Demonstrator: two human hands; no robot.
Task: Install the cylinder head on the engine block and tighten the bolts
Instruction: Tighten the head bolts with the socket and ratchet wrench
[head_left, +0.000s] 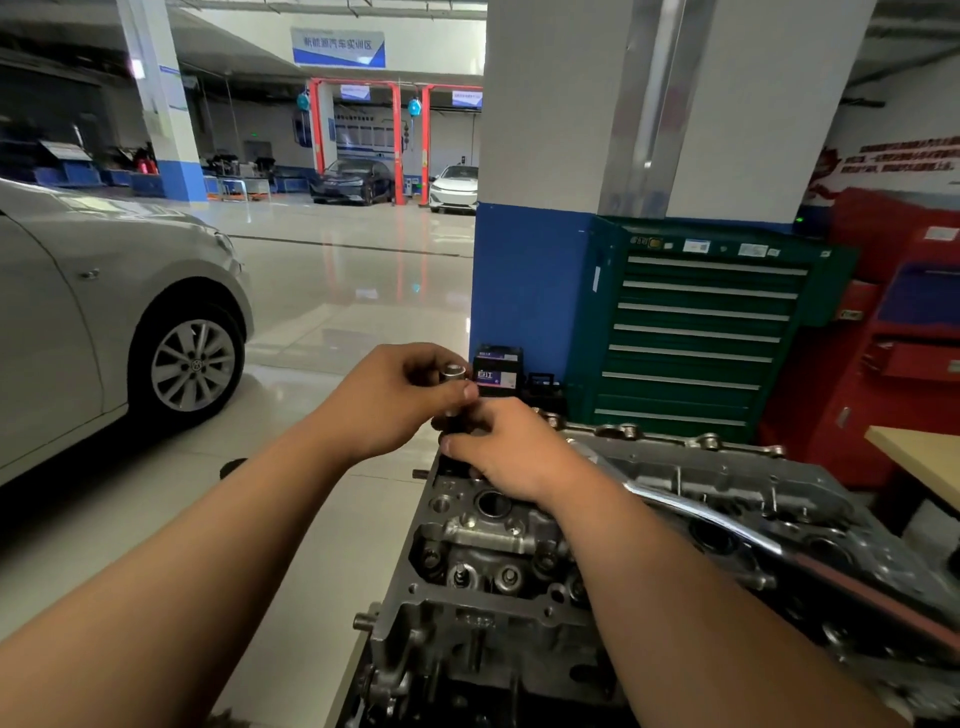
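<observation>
Green tool cabinet (696, 332) and battery (497, 369) stand beyond the cylinder head (493, 561); over its far end, left hand (395, 400) pinches a socket (453, 375), right hand (514, 452) grips the wrench (701, 512).

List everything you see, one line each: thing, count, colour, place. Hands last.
cylinder head: one, grey metal, lower centre
socket: one, silver, above the head's far end
wrench: one, chrome with a dark red grip, lying across the cylinder head
tool cabinet: one, green, behind the head
battery box: one, black, beside the blue pillar base
silver car: one, near left
dark car: one, far back
white car: one, far back
left hand: pinches the socket
right hand: grips the wrench's far end
</observation>
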